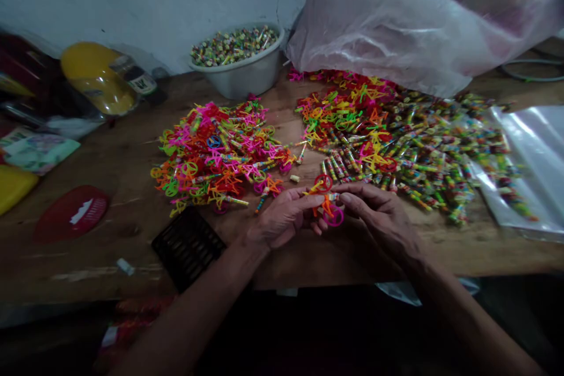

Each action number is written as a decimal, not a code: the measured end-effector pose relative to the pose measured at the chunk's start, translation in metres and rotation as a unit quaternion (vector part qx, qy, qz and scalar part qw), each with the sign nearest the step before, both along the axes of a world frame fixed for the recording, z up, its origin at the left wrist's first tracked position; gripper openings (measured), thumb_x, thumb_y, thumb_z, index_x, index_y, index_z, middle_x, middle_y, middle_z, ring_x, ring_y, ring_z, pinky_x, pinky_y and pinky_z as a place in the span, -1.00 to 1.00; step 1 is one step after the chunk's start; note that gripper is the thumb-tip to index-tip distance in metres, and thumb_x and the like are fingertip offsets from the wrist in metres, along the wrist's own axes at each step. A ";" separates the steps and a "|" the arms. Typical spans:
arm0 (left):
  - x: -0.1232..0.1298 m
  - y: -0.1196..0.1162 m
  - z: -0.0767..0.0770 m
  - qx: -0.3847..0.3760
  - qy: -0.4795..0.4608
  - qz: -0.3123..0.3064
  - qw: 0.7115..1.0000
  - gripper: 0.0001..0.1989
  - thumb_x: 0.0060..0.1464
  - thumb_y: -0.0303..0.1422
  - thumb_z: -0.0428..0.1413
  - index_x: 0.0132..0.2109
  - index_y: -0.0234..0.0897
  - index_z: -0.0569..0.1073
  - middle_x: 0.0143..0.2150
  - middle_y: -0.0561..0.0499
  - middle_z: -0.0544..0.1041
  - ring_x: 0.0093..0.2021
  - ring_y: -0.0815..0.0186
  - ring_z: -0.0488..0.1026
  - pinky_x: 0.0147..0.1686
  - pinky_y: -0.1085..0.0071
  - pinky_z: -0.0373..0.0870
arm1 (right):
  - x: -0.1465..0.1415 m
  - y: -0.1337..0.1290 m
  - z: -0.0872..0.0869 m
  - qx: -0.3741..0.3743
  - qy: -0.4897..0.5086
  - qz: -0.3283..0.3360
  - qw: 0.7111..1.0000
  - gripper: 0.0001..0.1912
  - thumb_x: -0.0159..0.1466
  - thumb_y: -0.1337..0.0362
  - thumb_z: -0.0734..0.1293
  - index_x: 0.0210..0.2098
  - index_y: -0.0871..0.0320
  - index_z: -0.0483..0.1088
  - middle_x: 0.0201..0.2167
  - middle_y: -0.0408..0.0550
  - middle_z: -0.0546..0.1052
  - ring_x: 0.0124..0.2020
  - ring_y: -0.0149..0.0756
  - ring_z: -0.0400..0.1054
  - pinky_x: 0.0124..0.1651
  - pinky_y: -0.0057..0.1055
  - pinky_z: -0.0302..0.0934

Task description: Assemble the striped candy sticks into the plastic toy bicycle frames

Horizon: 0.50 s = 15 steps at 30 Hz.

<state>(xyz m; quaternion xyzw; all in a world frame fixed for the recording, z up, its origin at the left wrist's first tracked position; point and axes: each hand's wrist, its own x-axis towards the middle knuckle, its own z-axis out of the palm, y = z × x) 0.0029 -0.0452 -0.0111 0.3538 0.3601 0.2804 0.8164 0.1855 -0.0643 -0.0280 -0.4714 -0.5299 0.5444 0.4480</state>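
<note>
My left hand (279, 217) is closed around a few bright plastic pieces (326, 207) in orange, red and magenta, some with round rings. Opposite it, my right hand (383, 217) pinches a small wrapped tube (333, 196) whose end meets the orange piece; the fingers hide most of this tube. Both hands are close together above the front of the table. Beyond them to the left lies a heap of coloured plastic pieces with tubes attached (215, 155). Loose plastic pieces (343, 108) and a broad pile of candy-like tubes (440, 153) spread behind my right hand.
A grey tub (247, 73) full of small tubes stands against the wall. Clear plastic sheeting (379, 23) bulges at the back right, and a flat bag (537, 147) lies at the right. A black slatted tray (189, 249) and red fan-shaped piece (55, 220) are at the left.
</note>
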 end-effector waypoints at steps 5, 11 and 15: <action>-0.004 -0.004 -0.002 -0.009 -0.022 -0.027 0.999 -0.76 0.11 -0.37 0.07 -0.10 -0.43 0.42 -0.35 -0.12 0.51 -0.48 0.38 0.47 -0.47 0.49 0.42 | -0.004 -0.007 -0.010 -0.035 0.115 0.027 0.992 -0.81 0.22 0.17 0.30 -0.19 0.08 0.41 -0.33 -0.14 0.48 -0.37 -0.43 0.35 -0.30 -0.49 0.26; -0.005 -0.001 0.002 -0.025 -0.010 -0.053 0.998 -0.78 0.10 -0.42 0.05 -0.11 -0.44 0.41 -0.34 -0.15 0.54 -0.48 0.38 0.49 -0.45 0.47 0.46 | -0.001 -0.009 -0.010 -0.053 0.118 0.031 0.991 -0.82 0.20 0.17 0.33 -0.23 0.08 0.41 -0.34 -0.15 0.49 -0.35 -0.42 0.36 -0.27 -0.48 0.25; -0.002 -0.001 0.002 -0.030 0.044 -0.066 0.996 -0.79 0.05 -0.41 0.10 -0.16 -0.47 0.40 -0.37 -0.15 0.54 -0.53 0.36 0.48 -0.52 0.47 0.45 | 0.006 -0.008 -0.013 -0.031 0.069 0.061 0.995 -0.83 0.20 0.18 0.33 -0.25 0.10 0.43 -0.33 -0.13 0.48 -0.34 -0.41 0.35 -0.27 -0.48 0.23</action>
